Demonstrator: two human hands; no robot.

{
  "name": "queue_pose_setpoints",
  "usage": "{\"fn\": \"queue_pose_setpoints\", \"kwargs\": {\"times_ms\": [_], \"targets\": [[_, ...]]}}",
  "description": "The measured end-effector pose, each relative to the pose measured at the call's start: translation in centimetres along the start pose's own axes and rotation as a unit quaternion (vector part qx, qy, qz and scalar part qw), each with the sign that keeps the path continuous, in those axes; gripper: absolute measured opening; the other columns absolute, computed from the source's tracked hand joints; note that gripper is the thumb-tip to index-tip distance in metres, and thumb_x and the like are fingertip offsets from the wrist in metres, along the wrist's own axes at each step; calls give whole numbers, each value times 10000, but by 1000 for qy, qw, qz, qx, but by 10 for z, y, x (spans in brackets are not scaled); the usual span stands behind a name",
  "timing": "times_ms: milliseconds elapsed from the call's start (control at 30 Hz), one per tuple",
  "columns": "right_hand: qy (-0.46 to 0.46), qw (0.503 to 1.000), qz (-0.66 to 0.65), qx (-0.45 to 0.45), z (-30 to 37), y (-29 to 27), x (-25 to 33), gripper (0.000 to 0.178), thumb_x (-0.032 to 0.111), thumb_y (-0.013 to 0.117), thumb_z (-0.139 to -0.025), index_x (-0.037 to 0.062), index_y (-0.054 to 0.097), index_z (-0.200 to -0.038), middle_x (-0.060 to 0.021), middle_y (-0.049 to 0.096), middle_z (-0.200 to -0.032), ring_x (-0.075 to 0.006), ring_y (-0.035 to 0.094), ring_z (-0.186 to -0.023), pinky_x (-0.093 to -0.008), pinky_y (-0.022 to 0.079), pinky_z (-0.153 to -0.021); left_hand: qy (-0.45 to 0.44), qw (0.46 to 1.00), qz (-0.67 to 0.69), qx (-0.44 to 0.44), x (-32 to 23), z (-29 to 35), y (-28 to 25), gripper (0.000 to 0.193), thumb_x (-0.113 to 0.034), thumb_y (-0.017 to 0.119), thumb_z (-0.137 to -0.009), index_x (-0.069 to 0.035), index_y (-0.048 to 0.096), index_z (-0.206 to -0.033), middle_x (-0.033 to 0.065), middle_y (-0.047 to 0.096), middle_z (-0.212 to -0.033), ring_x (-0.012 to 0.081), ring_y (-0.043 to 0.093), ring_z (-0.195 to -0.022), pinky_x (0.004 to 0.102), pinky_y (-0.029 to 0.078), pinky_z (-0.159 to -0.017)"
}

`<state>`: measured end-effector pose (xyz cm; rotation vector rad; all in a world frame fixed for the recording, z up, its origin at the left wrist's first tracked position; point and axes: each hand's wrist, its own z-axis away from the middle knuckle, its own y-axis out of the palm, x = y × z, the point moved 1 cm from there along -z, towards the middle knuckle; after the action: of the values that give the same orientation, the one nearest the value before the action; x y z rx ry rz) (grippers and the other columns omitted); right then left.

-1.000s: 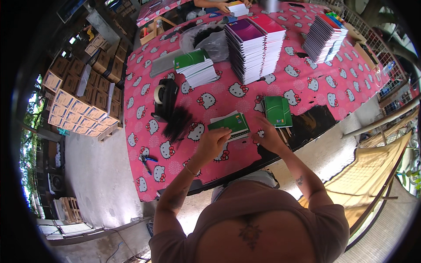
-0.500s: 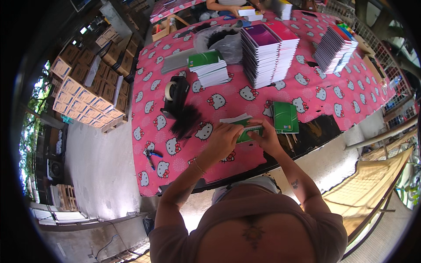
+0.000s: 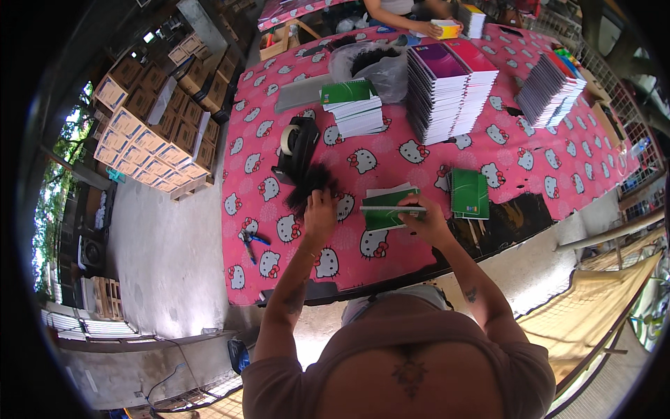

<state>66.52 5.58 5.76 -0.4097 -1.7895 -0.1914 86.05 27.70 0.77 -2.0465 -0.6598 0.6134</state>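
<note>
My right hand [image 3: 426, 221] grips a notebook [image 3: 384, 208] that stands nearly edge-on, its pale edge facing up. Beneath and around it, a green cover [image 3: 380, 220] and white sheets show; I cannot tell which belong to the held notebook. My left hand [image 3: 321, 215] is at a heap of fine black strands [image 3: 307, 187], its fingers curled at the heap's near side; what they pinch is too small to make out. To the right of my right hand lie green notebooks [image 3: 470, 193]. A black tape dispenser [image 3: 301, 149] stands behind the heap.
Blue-handled pliers [image 3: 252, 241] lie near the left edge. Farther back stand a green notebook stack [image 3: 356, 112], tall spiral notebook stacks [image 3: 447, 91], another stack [image 3: 550, 91] and a plastic bag [image 3: 380, 80]. Another person's hand [image 3: 427, 29] works at the far side. Cartons [image 3: 157, 133] rise left.
My left hand has left the notebook and moved left to the black strands. My right hand keeps the notebook. The far person's hands have shifted with a yellow-covered item. The view has shifted slightly.
</note>
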Motion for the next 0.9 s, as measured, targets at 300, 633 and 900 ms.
{"fn": "queue_pose_setpoints", "kwargs": {"times_ms": [300, 633, 900], "targets": [[62, 998, -10, 31, -12, -1, 4, 243, 37, 685, -882, 24, 688, -1125, -61, 706, -1009, -93, 620, -876, -260, 496, -780, 18, 999, 39, -12, 3, 47, 4, 185, -225, 646, -916, -81, 582, -1013, 114, 582, -906, 314, 602, -783, 415, 497, -630], [65, 997, -12, 30, -10, -6, -2, 283, 43, 688, -885, 19, 692, -1167, -5, 704, -996, -48, 572, -873, -233, 467, -776, 3, 941, 330, -68, -81, -1, -88, 218, -92, 690, -901, -40, 675, -1112, 94, 625, -842, 175, 530, -572, 301, 425, -498], [56, 998, 4, 35, -13, -6, 2, 280, 28, 671, -891, 15, 681, -1171, -53, 708, -1056, -83, 611, -919, -253, 485, -806, -39, 939, 329, -94, -74, -8, -83, 126, -104, 706, -893, -23, 729, -986, 82, 617, -774, 169, 532, -568, 303, 431, -509]]}}
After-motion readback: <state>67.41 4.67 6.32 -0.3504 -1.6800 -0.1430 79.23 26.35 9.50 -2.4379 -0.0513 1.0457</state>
